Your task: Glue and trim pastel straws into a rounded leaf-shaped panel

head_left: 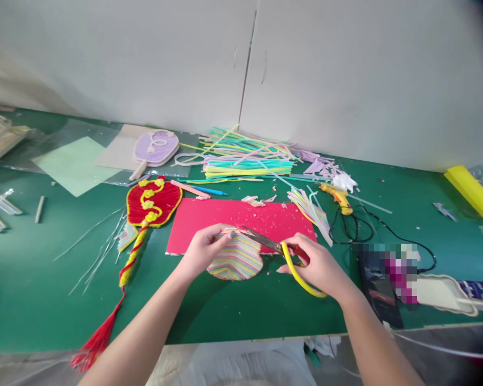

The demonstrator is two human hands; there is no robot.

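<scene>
My left hand (204,249) pinches the upper left edge of a rounded fan-shaped piece (236,257) covered in pastel pipe-cleaner stripes. In my right hand (316,265) is a pair of scissors (265,241) with red and yellow handles. Their blades point left and lie along the top edge of the striped piece; whether they are fully closed is hard to see. Beneath both hands lies a red foam sheet (209,214) sprinkled with small scraps. To the left rests a red fan (155,202) with yellow flowers, a twisted yellow handle and a red tassel.
Pastel pipe cleaners (245,158) are heaped at the back, with a lilac fan (156,147) beside them. A yellow glue gun (338,198) and its black cord lie right. A phone-like dark device (380,295) sits at the right front, a yellow roll (470,192) farther off.
</scene>
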